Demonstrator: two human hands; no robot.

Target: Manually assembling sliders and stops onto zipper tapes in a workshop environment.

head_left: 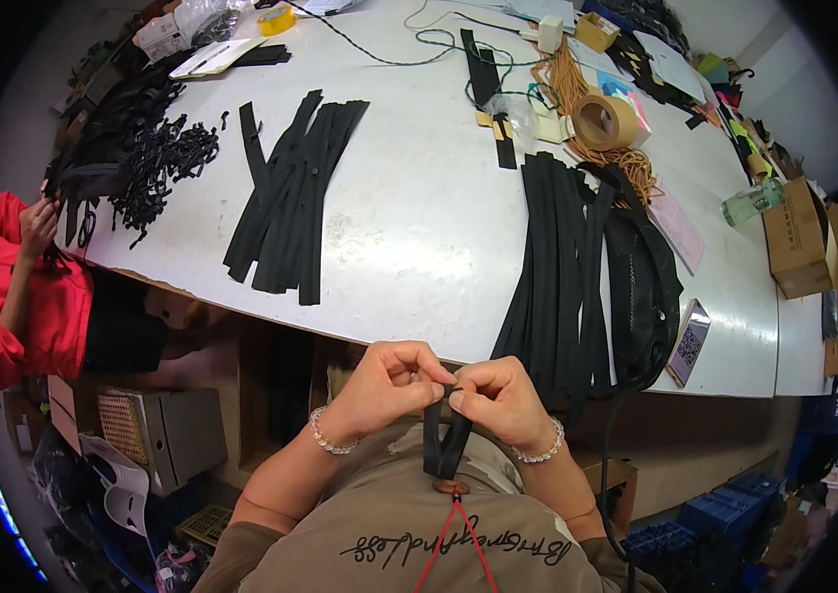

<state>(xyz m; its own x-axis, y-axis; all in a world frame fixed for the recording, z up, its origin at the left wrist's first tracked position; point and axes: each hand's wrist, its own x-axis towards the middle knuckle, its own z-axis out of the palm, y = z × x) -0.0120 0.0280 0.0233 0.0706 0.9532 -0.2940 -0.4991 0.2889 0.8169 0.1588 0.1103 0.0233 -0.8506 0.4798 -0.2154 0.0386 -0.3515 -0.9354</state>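
Observation:
In front of my chest, both hands pinch a black zipper strip [453,450] that hangs down in a narrow loop. My left hand [394,383] closes thumb and forefinger on its upper end. Right beside it, my right hand [503,400] grips the same end, the fingertips of both hands almost touching. What lies between the fingertips is too small to make out. Past my hands on the table is a fanned pile of black zipper strips [291,198]. A second, longer bundle of black strips [557,277] runs over the table's near edge, to the right.
On the white table [399,237], a black bag [641,287] and a phone [688,341] lie at right. Farther back are a brown tape roll [605,123], tan cord and a green bottle [752,202]. Small black pieces [167,163] lie at left, near a person in red [19,296].

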